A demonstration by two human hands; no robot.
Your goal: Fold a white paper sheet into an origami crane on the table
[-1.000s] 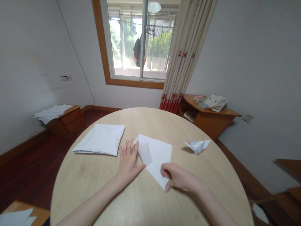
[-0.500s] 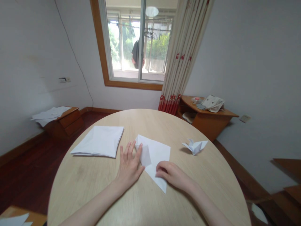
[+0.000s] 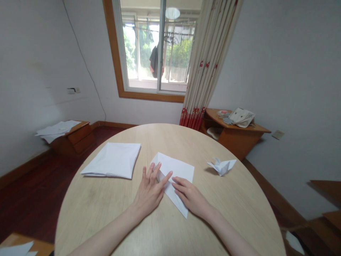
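A white sheet of paper (image 3: 178, 167), partly folded at its left side, lies on the round wooden table (image 3: 165, 135) in front of me. My left hand (image 3: 151, 185) rests over the paper's left edge, its fingers spread, the index finger reaching across the folded flap. On the sheet's lower right part lies my right hand (image 3: 189, 193), fingers stretched out toward the left hand. Both hands cover part of the fold. To the right stands a folded paper crane (image 3: 221, 166). A stack of white paper (image 3: 112, 160) lies at the left.
Behind the table are a window (image 3: 157, 46) and a patterned curtain (image 3: 205, 64). A wooden corner desk (image 3: 229, 140) with a cloth bag (image 3: 242, 117) stands at the back right. A low cabinet (image 3: 80, 137) with papers on top is at the left wall.
My right hand has moved slightly up and left, its curled fingers now straightened onto the paper. My left index finger has swung right over the flap.
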